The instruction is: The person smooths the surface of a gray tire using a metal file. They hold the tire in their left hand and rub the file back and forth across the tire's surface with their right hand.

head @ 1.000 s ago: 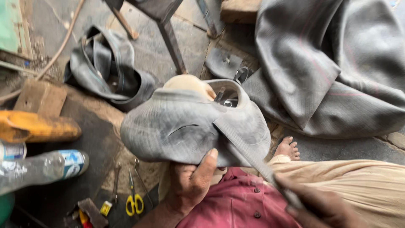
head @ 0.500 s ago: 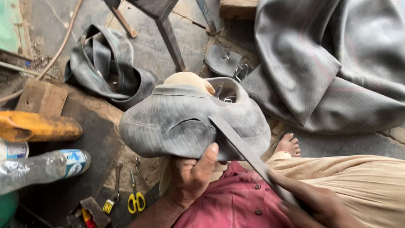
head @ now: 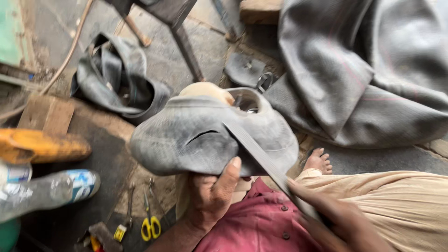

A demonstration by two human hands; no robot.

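Rubber tube [head: 200,140] pinched by left hand [head: 210,196]; right hand [head: 336,219] fingers clasp flat file [head: 261,156].

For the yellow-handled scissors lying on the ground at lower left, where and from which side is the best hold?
Probably by the yellow loop handles, coming from above and the near side: the yellow-handled scissors lie flat, handles toward the person, blades pointing away beside a small wrench.

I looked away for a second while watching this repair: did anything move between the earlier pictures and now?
Very little. The left hand has slid its thumb a bit higher up the grey rubber tube, and the right hand has crept slightly in along the long flat file laid across it. Both grips held; the scissors and plastic bottle stayed put.
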